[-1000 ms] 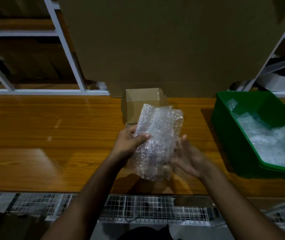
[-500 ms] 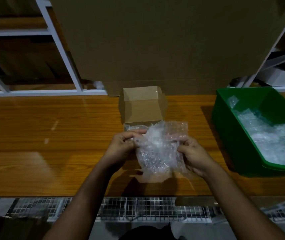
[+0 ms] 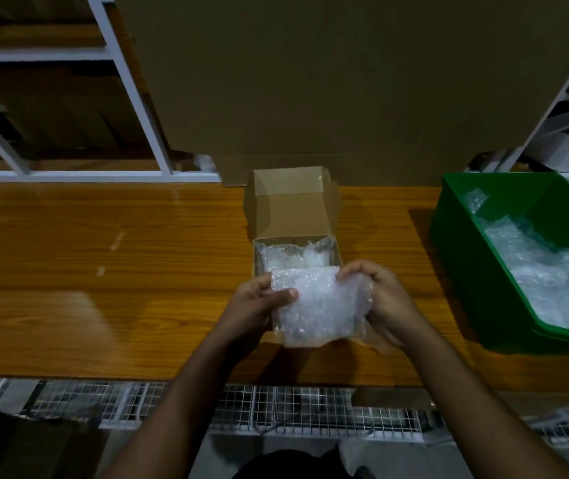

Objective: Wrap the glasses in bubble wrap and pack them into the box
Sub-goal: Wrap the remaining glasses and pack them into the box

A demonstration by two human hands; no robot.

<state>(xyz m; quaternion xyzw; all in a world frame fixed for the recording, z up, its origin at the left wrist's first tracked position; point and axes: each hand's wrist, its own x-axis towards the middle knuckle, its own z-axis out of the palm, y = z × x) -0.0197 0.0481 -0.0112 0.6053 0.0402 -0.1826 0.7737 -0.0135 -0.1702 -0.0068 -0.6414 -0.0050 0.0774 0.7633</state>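
Holding more bubble wrap (image 3: 295, 258), the open box (image 3: 292, 216) sits beside a green bin (image 3: 463, 236).

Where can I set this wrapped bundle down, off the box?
Bare wood lies left of the box, out to the white shelf frame. A narrower strip runs between box and green bin. Crowded around both hands' grip on the bundle.

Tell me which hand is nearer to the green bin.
Right. The right hand grips the bubble-wrapped bundle's right side, which faces the green bin. The left hand holds the bundle's far side, farther from the bin.
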